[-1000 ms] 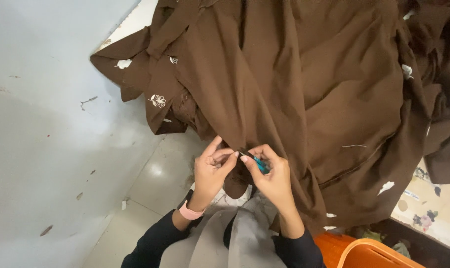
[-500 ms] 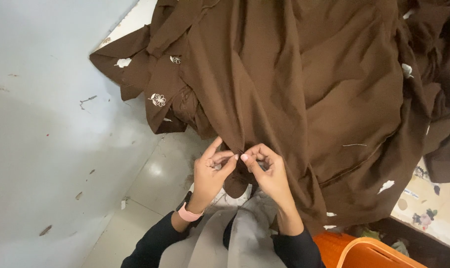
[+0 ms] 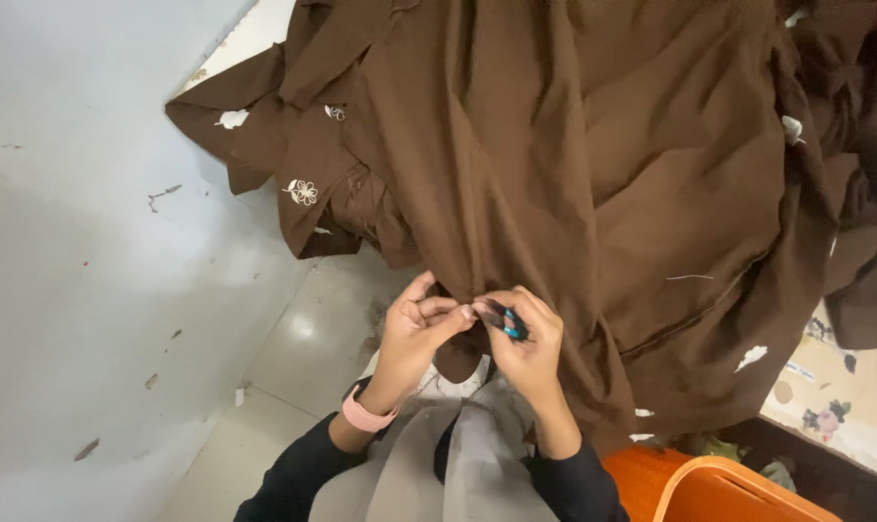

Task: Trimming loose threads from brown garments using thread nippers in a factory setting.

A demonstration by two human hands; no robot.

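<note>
Brown embroidered cloth (image 3: 574, 174) spills from above our fingers, draped over floor (image 3: 293, 387). Orange basket (image 3: 718, 488) sits below right. Our left hand (image 3: 414, 333) pinches fabric edge taut, likely steadying it; right hand (image 3: 525, 343) closed on small teal snips (image 3: 511, 324) at same fold. Since half-second ago, hands sit closer, thumbs nearly touching.
</note>
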